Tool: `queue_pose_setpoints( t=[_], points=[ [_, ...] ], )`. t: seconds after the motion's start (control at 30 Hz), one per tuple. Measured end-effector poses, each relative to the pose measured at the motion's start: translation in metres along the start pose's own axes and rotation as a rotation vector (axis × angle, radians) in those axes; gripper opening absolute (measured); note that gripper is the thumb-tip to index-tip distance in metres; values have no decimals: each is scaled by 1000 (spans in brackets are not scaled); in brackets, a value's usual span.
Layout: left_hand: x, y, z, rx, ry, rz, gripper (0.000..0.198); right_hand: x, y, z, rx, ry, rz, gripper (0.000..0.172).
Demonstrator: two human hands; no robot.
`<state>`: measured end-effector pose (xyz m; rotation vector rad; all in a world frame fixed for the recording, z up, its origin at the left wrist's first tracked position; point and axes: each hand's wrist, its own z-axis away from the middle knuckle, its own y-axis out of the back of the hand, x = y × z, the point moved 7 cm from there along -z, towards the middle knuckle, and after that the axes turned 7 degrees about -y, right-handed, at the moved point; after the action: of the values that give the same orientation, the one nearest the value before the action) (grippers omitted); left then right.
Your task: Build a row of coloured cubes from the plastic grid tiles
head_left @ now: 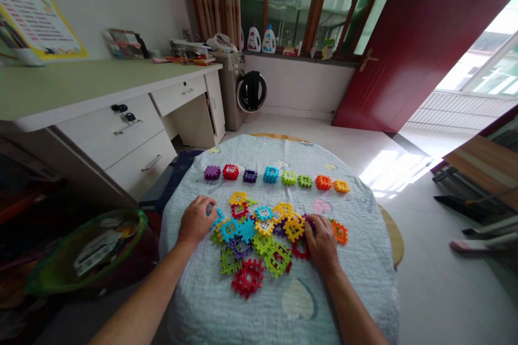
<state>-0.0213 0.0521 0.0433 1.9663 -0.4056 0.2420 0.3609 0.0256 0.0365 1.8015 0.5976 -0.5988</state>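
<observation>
A heap of flat, toothed plastic building tiles [259, 237] in many colours lies on a round table under a pale blue quilted cloth [283, 302]. Behind it, several built cubes stand in a row, from a purple cube [212, 172] on the left to an orange cube [341, 186] on the right. My left hand [196, 220] rests at the heap's left edge, fingers curled against a light blue tile. My right hand [321, 242] lies on the heap's right side with fingers bent over a purple and a red tile; an orange tile [340, 232] sits just beside it.
A white desk with drawers [121, 124] stands at the left, a green basket [87, 253] on the floor below it. A washing machine [243, 91] is at the back, a dark red door [416, 43] at the right, and wooden boards [481, 167] beyond.
</observation>
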Motion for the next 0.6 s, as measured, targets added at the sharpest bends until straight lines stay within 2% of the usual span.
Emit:
queue_pose_setpoints(
  t=[0.17, 0.43, 0.6],
  points=[
    [-5, 0, 0, 23, 18, -3, 19, -3, 0, 1, -28, 10, 6, 25],
    [-9, -2, -1, 16, 30, 1, 20, -7, -1, 2, -68, 6, 63, 15],
    [-10, -3, -1, 13, 34, -11, 19, -3, 2, 2, -34, -27, -19, 27]
  ],
)
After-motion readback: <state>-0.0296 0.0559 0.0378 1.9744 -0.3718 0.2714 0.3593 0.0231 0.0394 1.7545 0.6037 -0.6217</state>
